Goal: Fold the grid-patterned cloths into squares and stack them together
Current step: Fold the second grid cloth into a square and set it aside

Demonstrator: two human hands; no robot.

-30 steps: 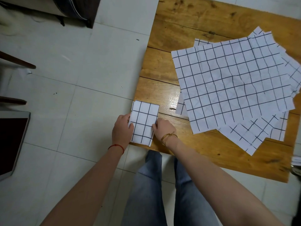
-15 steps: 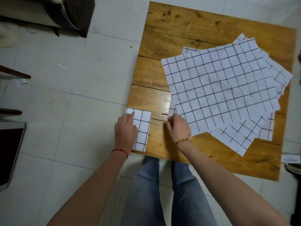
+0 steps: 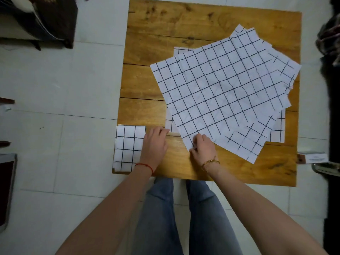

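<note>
A folded grid-patterned cloth (image 3: 128, 148) lies at the near left corner of the wooden table (image 3: 147, 83). My left hand (image 3: 154, 146) rests flat just to its right, over its right edge, fingers pointing away from me. A fanned pile of unfolded grid cloths covers the table's middle and right; the top cloth (image 3: 219, 92) is spread flat and tilted. My right hand (image 3: 203, 148) pinches the near corner of that top cloth. Lower cloths (image 3: 244, 144) stick out beneath it on the right and at the near side.
White tiled floor surrounds the table. My legs in blue jeans (image 3: 184, 208) are below the near edge. A dark bag (image 3: 53, 19) sits at the upper left, a dark screen-like object (image 3: 5, 190) at the far left, and a small white card (image 3: 312, 158) by the table's right side.
My right hand left the folded cloth and moved right to the near corner of the top unfolded cloth. My left hand slid from the folded cloth's left side to its right edge.
</note>
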